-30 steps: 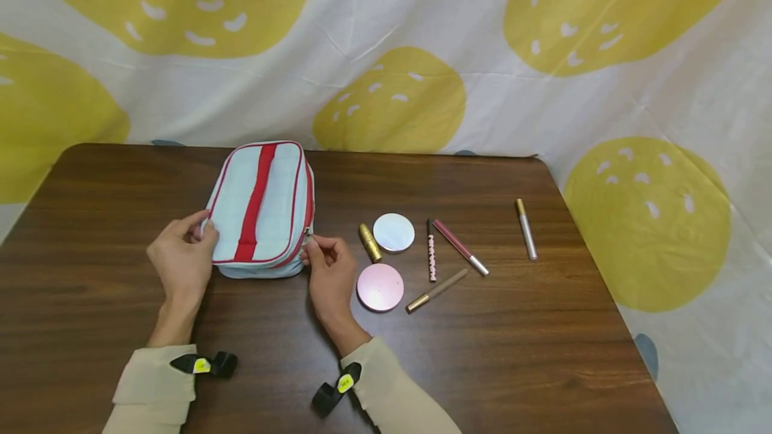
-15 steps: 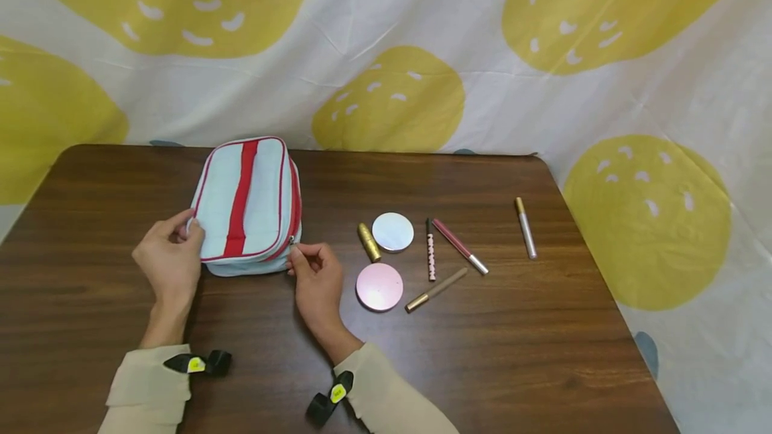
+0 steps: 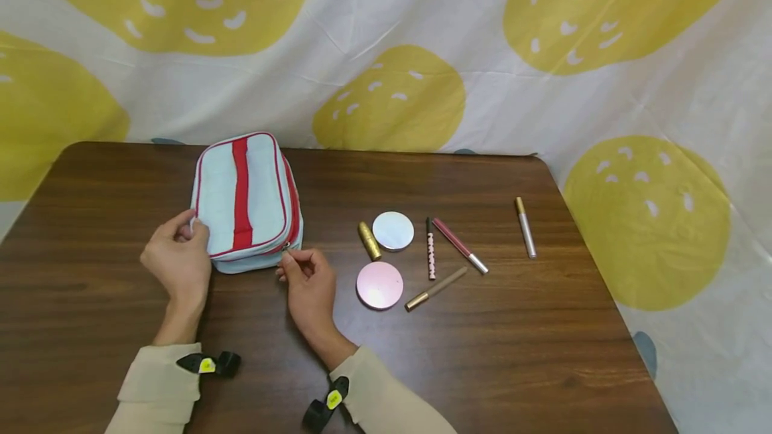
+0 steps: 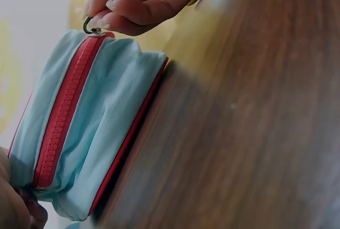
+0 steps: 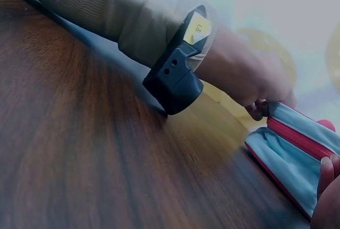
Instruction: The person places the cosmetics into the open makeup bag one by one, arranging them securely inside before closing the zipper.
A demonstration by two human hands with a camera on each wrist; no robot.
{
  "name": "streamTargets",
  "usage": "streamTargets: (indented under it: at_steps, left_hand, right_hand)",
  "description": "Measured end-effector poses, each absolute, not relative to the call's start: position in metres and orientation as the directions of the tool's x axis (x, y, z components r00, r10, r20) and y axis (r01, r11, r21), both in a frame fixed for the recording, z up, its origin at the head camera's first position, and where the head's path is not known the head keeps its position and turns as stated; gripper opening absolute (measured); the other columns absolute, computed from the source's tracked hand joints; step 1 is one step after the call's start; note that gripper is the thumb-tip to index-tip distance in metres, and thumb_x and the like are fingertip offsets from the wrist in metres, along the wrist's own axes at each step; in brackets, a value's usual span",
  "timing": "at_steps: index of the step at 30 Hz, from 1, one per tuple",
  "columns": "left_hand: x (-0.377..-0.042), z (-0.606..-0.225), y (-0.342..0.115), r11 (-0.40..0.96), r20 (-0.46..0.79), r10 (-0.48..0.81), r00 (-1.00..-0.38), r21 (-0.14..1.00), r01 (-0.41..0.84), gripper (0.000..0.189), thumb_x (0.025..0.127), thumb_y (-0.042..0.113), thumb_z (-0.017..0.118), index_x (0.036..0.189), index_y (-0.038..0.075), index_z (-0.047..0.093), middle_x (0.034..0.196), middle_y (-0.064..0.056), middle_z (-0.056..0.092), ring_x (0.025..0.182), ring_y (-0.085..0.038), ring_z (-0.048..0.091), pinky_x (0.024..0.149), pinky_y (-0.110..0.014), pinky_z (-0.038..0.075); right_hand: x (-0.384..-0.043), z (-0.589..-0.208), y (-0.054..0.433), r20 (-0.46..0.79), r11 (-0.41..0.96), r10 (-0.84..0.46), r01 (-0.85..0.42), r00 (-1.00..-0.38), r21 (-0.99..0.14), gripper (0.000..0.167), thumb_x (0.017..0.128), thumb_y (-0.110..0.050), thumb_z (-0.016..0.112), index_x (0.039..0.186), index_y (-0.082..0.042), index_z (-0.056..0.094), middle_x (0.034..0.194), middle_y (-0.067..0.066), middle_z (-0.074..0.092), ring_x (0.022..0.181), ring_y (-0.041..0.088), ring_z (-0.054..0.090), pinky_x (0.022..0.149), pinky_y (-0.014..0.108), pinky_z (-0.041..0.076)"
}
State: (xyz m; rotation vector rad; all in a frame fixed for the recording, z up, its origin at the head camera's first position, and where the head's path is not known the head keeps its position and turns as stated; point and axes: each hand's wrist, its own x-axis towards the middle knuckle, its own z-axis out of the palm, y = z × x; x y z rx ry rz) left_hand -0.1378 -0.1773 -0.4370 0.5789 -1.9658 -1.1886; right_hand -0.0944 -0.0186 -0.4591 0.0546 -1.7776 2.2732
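A pale blue cosmetic bag (image 3: 261, 186) with red piping and a red strap (image 3: 241, 196) lies at the left of the table. My left hand (image 3: 177, 256) pinches its near left corner. At the near right corner my right hand (image 3: 310, 286) pinches the zipper pull (image 4: 90, 25) between thumb and fingers. The red zipper (image 4: 64, 109) runs along the near side between both hands, its teeth showing in the left wrist view. In the right wrist view the left hand (image 5: 265, 80) holds the far end of the bag. What is inside the bag is hidden.
Right of the bag lie a gold lipstick tube (image 3: 369, 241), a silvery round compact (image 3: 393, 230) and a pink one (image 3: 380, 285). Several slim makeup tubes and pencils, including a dark pink tube (image 3: 460, 246), lie beyond. A silver-and-gold tube (image 3: 526, 228) lies apart near the right edge.
My right hand and the zipper pull have moved left round the bag's near right corner. The bag has shifted left and turned slightly. My left hand stays at its corner.
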Motion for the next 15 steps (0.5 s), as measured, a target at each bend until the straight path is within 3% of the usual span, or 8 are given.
streamTargets:
  at_steps: [8,15]
  left_hand:
    - [-0.1371,-0.4379,-0.1728,0.431,0.333,-0.727,-0.601,0.902,-0.022,0.021,0.087,0.011,0.061,0.098,0.000,0.075,0.067,0.000,0.052,0.062,0.000,0.043,0.057,-0.016,0.032]
    - [-0.1372,-0.4398,-0.1666,0.401,0.317,-0.746,-0.586,0.916,-0.016,0.020,0.085,0.008,0.061,0.097,0.000,0.075,0.066,0.001,0.050,0.060,-0.001,0.043,0.057,-0.017,0.032]
  right_hand:
    - [-0.0933,-0.4593,-0.0186,0.189,-0.209,0.157,-0.220,-0.969,-0.953,0.006,0.087,0.010,0.061,0.091,0.014,0.059,0.078,0.028,0.062,0.065,0.032,0.063,0.059,0.033,0.055]
    - [-0.0911,-0.4592,-0.0196,0.180,-0.214,0.156,-0.212,-0.971,-0.954,0.007,0.088,0.006,0.063,0.092,0.011,0.060,0.077,0.023,0.064,0.066,0.030,0.064,0.060,0.029,0.055]
